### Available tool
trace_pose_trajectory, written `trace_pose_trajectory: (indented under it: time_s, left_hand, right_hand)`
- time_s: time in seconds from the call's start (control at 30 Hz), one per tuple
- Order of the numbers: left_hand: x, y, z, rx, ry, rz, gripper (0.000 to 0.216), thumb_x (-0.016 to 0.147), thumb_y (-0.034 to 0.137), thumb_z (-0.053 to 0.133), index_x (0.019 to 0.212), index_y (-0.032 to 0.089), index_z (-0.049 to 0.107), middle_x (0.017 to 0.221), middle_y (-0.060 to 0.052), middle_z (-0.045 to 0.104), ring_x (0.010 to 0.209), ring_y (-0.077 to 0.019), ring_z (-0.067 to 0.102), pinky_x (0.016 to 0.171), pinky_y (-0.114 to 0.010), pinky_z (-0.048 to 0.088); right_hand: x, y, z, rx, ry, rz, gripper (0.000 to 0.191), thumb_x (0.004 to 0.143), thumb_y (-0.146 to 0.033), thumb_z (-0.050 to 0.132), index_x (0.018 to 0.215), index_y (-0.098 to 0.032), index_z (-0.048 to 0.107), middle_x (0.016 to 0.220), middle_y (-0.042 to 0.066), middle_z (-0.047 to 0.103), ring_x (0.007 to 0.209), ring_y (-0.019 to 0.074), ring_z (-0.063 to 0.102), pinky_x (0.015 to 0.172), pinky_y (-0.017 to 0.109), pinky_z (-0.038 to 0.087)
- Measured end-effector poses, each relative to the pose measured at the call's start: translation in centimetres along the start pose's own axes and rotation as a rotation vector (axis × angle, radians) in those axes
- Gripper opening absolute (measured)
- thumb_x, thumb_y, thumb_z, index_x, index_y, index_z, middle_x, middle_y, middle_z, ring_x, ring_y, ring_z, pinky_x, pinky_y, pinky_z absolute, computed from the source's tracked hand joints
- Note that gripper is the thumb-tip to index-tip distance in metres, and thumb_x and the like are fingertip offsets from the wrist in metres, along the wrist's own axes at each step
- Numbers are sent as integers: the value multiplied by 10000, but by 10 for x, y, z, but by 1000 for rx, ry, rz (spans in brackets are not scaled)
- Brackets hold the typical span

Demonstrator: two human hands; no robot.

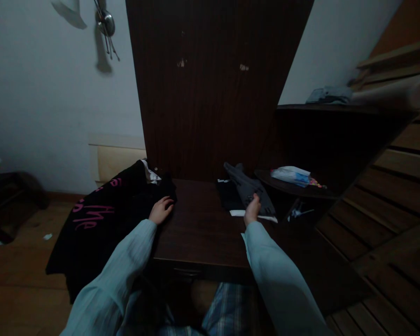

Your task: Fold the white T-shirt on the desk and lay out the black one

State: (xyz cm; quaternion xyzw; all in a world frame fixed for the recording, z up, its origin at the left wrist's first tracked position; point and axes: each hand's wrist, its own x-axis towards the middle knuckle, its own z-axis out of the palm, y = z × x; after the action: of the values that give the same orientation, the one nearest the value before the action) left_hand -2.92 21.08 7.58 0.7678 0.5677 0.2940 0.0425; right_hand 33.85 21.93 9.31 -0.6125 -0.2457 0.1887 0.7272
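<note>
Left hand [163, 210] rests, fingers loosely extended, black garment [124, 210] beneath them! Right hand [252, 211] touches grey cloth [242, 182] beyond its fingers; can't tell their grip.

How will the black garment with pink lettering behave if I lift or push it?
Likely floppy: the garment droops past the desk on the left. It could slide down if pushed left, since much of it overhangs. Its broad spread may make it unwieldy.

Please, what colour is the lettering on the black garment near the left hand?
The lettering is pink, seen best in the head view.
</note>
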Motion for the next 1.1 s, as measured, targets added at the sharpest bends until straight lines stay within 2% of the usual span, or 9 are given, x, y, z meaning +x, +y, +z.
trace_pose_trajectory:
  time_s: [0.23,0.47,0.53,0.63,0.73,0.87,0.93,1.0,1.1]
  left_hand:
    - [-1,3,-3,5,-34,-9,348,793,345,382,977,189,634,1178,-69,560,1077,-202,526,965,-336,384]
    - [-3,6,-6,42,-50,-14,328,797,313,386,967,197,641,1167,-64,570,1083,-190,524,963,-320,385]
    - [-3,8,-6,53,-56,-22,325,798,305,389,968,194,643,1174,-67,565,1085,-191,521,968,-319,379]
    - [-4,10,-7,74,-63,-36,327,798,294,390,971,185,646,1185,-76,556,1096,-201,512,972,-327,372]
    - [-4,12,-7,101,-74,-40,328,793,289,394,972,182,647,1180,-80,558,1093,-209,511,965,-335,376]
    - [-5,14,-10,126,-85,-12,329,797,301,384,965,201,649,1156,-56,573,1098,-195,506,968,-319,374]
    - [-5,15,-11,134,-88,-11,332,800,302,377,965,204,648,1153,-53,575,1100,-191,504,970,-312,371]
    - [-5,15,-11,138,-90,-24,335,800,301,377,964,195,649,1161,-62,570,1096,-193,507,968,-311,372]
    - [-5,13,-10,131,-88,-20,329,798,303,385,958,195,651,1158,-61,571,1087,-193,513,961,-313,380]
  right_hand:
    - [2,7,-16,237,78,81,499,716,-499,285,995,-161,522,892,28,610,828,120,572,721,250,482]
    - [1,9,-19,261,185,76,595,731,-556,221,1091,-148,462,1082,96,547,1004,167,526,804,270,469]
    - [-2,6,-20,182,170,11,658,755,-572,158,1148,-117,425,1143,128,515,1057,187,501,840,301,453]
    - [-13,-2,-22,12,136,-211,683,798,-559,106,1173,-79,416,1160,164,508,1075,211,490,885,354,415]
    - [-36,-7,-22,-172,-60,-546,560,806,-520,276,1078,-97,522,1087,160,565,1042,236,509,905,398,387]
    - [-82,-8,-16,-382,-728,-975,269,809,-328,457,991,-203,610,990,89,638,942,210,573,844,364,436]
    - [-103,-9,-12,-425,-954,-1099,207,796,-272,511,967,-234,623,933,62,659,860,193,601,787,327,463]
    - [-116,-10,-9,-415,-1007,-1160,186,797,-268,522,946,-234,628,894,47,664,817,180,607,757,298,471]
    - [-118,-13,-10,-364,-923,-1148,193,835,-253,449,910,-227,625,842,26,656,794,153,597,736,268,465]
